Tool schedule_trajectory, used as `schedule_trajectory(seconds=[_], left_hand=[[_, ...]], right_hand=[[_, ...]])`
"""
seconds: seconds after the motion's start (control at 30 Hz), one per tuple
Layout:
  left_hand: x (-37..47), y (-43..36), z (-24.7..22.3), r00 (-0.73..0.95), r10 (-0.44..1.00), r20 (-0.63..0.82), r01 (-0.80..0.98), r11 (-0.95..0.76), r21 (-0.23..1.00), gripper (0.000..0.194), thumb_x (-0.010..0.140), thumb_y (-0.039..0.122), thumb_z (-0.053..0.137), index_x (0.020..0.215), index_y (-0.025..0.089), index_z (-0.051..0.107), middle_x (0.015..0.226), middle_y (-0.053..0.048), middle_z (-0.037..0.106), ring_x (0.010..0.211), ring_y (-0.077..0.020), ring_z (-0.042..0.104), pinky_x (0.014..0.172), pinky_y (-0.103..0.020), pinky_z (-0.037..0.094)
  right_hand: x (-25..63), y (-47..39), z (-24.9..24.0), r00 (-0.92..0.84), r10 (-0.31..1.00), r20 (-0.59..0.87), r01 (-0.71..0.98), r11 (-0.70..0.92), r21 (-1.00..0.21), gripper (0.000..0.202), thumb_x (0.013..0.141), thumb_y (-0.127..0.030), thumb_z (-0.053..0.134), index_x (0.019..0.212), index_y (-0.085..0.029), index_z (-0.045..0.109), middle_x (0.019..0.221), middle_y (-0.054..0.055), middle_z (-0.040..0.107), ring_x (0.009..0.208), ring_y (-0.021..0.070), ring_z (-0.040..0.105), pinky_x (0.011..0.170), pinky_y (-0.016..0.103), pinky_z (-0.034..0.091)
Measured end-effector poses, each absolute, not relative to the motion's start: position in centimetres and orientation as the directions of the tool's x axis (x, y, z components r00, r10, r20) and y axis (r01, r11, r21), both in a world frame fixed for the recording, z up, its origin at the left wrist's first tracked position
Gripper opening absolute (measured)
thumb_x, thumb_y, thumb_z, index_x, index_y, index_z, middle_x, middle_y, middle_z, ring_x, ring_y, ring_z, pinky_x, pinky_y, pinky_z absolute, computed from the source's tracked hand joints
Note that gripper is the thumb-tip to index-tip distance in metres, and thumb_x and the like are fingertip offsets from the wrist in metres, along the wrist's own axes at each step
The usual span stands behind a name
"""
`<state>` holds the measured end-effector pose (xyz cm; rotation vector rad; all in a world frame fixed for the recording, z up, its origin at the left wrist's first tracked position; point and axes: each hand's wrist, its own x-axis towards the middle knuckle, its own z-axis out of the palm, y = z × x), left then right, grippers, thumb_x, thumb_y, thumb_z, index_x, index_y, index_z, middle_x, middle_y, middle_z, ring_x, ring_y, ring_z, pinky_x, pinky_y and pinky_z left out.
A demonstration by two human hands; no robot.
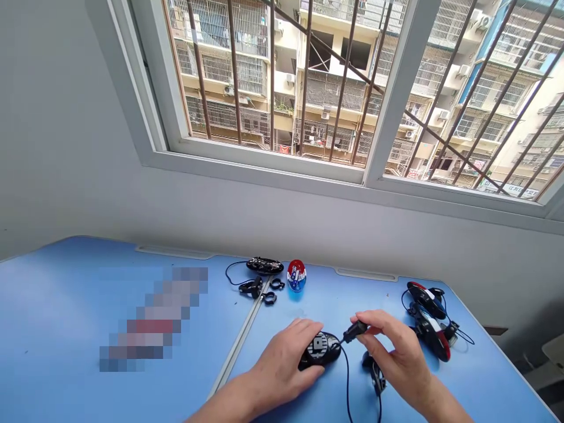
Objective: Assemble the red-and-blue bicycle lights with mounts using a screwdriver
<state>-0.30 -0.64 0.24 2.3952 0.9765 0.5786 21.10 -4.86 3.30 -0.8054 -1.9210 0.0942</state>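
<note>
My left hand (288,359) is wrapped around a glossy black oval device (322,348) with a silver-grey patterned face, and it rests on the blue table (185,388). A black connector (353,332) is pinched between the thumb and fingers of my right hand (394,352), just right of the oval device. The connector's tip points at the device's right end; I cannot tell whether the two touch. From there a thin black cable (347,382) hangs toward me. A small black clamp-like part (374,374) lies below my right hand, partly hidden by it.
Toward the back lie another black oval device (265,265), a black bracket (252,287), small black rings (269,298) and a red-and-blue egg-shaped container (296,276). Black-and-red oval devices (429,323) with cables sit at the right. A blurred patch (154,320) covers the left. A barred window (291,82) stands behind.
</note>
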Motion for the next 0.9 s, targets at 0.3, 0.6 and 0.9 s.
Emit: schedule_trajectory(seconds=[0.3,0.6,0.9], left_hand=[[-0.4,-0.6,-0.1,0.654,0.727,0.209,0.521,-0.633,0.573,0.038,0.068,0.014,0.059,0.105,0.021,0.054,0.104,-0.006,0.063,0.094,-0.0250,0.054,0.082,-0.037,0.044],[-0.4,-0.5,-0.5,0.653,0.726,0.215,0.520,-0.636,0.570,0.039,0.067,0.014,0.059,0.105,0.022,0.054,0.101,-0.005,0.064,0.091,-0.0246,0.054,0.080,-0.036,0.045],[-0.5,-0.3,-1.0,0.655,0.713,0.251,0.491,-0.654,0.575,0.044,0.067,0.012,0.059,0.109,0.022,0.053,0.105,-0.005,0.063,0.094,-0.0251,0.055,0.083,-0.037,0.045]], right_hand=[[20.5,-4.9,3.1,-0.198,0.560,0.804,0.523,0.754,-0.397,0.014,0.089,-0.016,0.052,0.102,-0.021,0.056,0.077,0.003,0.065,0.066,0.0151,0.062,0.055,0.026,0.056],[20.2,-4.9,2.2,-0.138,0.614,0.777,0.506,0.718,-0.478,0.016,0.089,-0.019,0.054,0.105,-0.021,0.055,0.088,0.006,0.071,0.068,0.0147,0.068,0.057,0.024,0.060],[20.6,-4.7,3.0,-0.319,0.536,0.782,0.536,0.782,-0.318,0.033,0.091,-0.014,0.046,0.122,-0.022,0.052,0.094,0.008,0.071,0.079,0.0190,0.069,0.061,0.029,0.059]])
